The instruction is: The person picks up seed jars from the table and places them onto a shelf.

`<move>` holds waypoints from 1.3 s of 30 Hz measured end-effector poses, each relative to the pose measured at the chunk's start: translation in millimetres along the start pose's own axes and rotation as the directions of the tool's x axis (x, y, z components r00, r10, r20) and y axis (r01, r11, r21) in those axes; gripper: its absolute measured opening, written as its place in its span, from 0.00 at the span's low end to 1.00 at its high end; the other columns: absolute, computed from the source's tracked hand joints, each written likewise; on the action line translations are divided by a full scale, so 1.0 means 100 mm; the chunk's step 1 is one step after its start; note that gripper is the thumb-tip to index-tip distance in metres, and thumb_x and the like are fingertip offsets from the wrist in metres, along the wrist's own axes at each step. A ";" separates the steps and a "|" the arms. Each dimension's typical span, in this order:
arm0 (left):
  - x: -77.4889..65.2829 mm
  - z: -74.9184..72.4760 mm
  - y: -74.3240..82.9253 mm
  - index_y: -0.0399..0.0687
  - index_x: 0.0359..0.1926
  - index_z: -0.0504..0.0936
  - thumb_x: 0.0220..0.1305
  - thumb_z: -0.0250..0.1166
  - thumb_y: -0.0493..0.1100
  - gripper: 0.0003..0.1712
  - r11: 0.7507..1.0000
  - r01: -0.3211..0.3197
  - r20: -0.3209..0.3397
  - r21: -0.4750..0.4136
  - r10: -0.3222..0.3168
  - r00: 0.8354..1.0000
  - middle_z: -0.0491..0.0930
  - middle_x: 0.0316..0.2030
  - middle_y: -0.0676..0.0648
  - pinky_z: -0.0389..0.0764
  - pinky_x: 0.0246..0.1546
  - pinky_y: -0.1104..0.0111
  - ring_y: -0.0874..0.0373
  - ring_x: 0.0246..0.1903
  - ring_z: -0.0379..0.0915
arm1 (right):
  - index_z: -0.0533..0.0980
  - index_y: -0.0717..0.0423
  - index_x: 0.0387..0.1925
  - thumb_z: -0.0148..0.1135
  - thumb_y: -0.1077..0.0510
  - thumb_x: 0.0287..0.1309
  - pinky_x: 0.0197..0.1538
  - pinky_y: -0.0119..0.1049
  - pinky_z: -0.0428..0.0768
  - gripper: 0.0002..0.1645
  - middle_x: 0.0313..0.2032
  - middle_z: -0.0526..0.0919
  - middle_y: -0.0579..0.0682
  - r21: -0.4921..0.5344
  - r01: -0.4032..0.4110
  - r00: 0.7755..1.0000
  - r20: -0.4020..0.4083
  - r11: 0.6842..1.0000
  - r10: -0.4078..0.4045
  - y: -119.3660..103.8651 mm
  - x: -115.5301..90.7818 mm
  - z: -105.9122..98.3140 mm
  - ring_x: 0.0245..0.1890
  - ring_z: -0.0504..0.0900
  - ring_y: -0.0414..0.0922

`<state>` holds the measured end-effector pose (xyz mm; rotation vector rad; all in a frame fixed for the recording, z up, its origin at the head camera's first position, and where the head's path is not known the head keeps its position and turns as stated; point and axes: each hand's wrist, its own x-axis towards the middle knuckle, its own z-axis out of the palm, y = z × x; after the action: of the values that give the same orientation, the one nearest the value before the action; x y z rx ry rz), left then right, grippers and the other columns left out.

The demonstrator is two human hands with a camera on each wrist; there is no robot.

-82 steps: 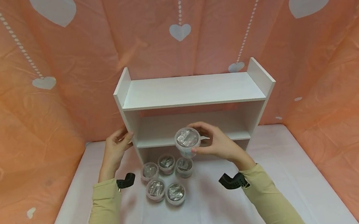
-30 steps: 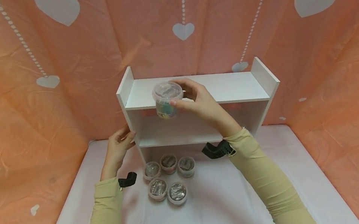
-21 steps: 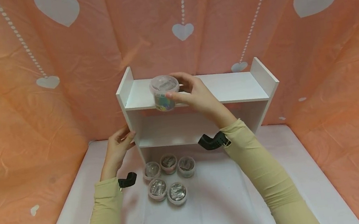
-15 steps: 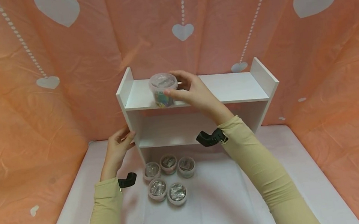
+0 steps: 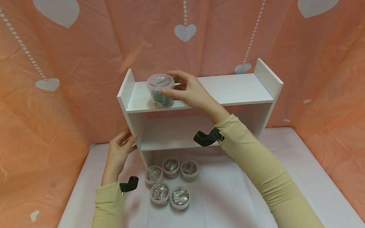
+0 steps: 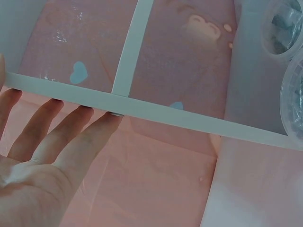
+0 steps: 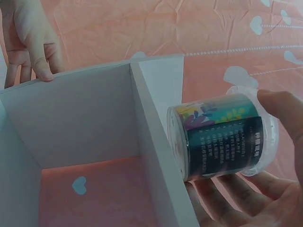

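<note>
My right hand [image 5: 190,91] holds a lidded clear plastic tub [image 5: 160,91] upright at the left part of the top board of a white shelf unit [image 5: 227,88]. Thumb and fingers are on opposite sides of the tub. In the right wrist view the tub [image 7: 222,135] shows a bright leafy pattern and a dark printed label; its base is by the board's front edge, and I cannot tell whether it touches. My left hand [image 5: 120,153] grips the shelf's left side panel, thumb at the front edge, fingers [image 6: 85,137] along the outside.
Several similar tubs [image 5: 180,198] with silvery packets inside stand grouped on the white-covered table [image 5: 217,217], before the shelf's lower left. An orange curtain with white hearts [image 5: 185,32] hangs behind and at both sides. Each wrist wears a black camera mount [image 5: 207,137].
My right hand has lifted the tub from in front of the middle board up to the top board, then shifted it slightly back and left. The left hand stays on the side panel.
</note>
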<state>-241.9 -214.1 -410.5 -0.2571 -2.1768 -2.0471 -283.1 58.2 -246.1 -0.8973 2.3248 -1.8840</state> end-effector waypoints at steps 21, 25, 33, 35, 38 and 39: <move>-0.01 0.00 0.01 0.39 0.69 0.64 0.68 0.60 0.44 0.32 1.000 0.004 0.004 0.011 -0.004 1.000 0.65 0.65 0.37 0.78 0.50 0.61 0.43 0.60 0.65 | 0.63 0.55 0.58 0.71 0.50 0.53 0.53 0.36 0.77 0.37 0.57 0.73 0.52 -0.002 -0.114 0.987 -0.112 0.993 0.113 0.04 0.11 0.08 0.53 0.76 0.44; 0.00 0.00 0.00 0.38 0.69 0.64 0.68 0.60 0.43 0.32 1.000 -0.006 0.004 0.014 0.006 1.000 0.65 0.64 0.36 0.79 0.49 0.63 0.44 0.59 0.66 | 0.65 0.56 0.58 0.71 0.50 0.53 0.52 0.36 0.78 0.36 0.56 0.71 0.51 0.016 -0.099 0.989 -0.113 0.995 0.100 0.04 0.12 0.09 0.52 0.77 0.44; 0.01 0.00 -0.01 0.38 0.69 0.63 0.69 0.60 0.44 0.32 1.000 0.002 0.003 0.013 -0.002 1.000 0.64 0.65 0.36 0.79 0.49 0.61 0.47 0.58 0.67 | 0.68 0.60 0.58 0.70 0.55 0.55 0.49 0.37 0.80 0.32 0.54 0.72 0.54 0.037 -0.065 0.991 -0.116 0.997 0.069 0.03 0.16 0.14 0.51 0.78 0.47; 0.01 0.00 -0.01 0.39 0.69 0.63 0.68 0.60 0.44 0.32 1.000 0.003 0.005 0.011 -0.003 1.000 0.64 0.65 0.36 0.78 0.50 0.59 0.46 0.59 0.67 | 0.68 0.59 0.58 0.70 0.54 0.55 0.49 0.37 0.80 0.32 0.53 0.73 0.54 0.016 -0.069 0.990 -0.123 0.997 0.070 0.03 0.17 0.15 0.50 0.77 0.48; 0.00 0.00 -0.01 0.40 0.69 0.64 0.68 0.60 0.44 0.32 1.000 0.003 0.005 0.011 -0.003 1.000 0.64 0.65 0.37 0.78 0.51 0.58 0.45 0.59 0.67 | 0.69 0.57 0.59 0.70 0.53 0.55 0.47 0.37 0.80 0.33 0.53 0.73 0.53 -0.013 -0.079 0.988 -0.133 0.997 0.077 0.02 0.16 0.16 0.50 0.77 0.48; 0.00 0.00 -0.01 0.40 0.69 0.64 0.68 0.60 0.44 0.32 1.000 0.002 0.004 0.011 -0.002 1.000 0.65 0.65 0.37 0.78 0.50 0.58 0.45 0.59 0.67 | 0.69 0.57 0.59 0.70 0.52 0.55 0.47 0.37 0.80 0.33 0.53 0.74 0.53 -0.013 -0.081 0.988 -0.134 0.997 0.079 0.02 0.17 0.17 0.50 0.77 0.48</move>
<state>-242.1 -214.1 -411.1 -0.2576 -2.1914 -2.0364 -291.4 35.9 -246.6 -0.6882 2.4163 -1.9505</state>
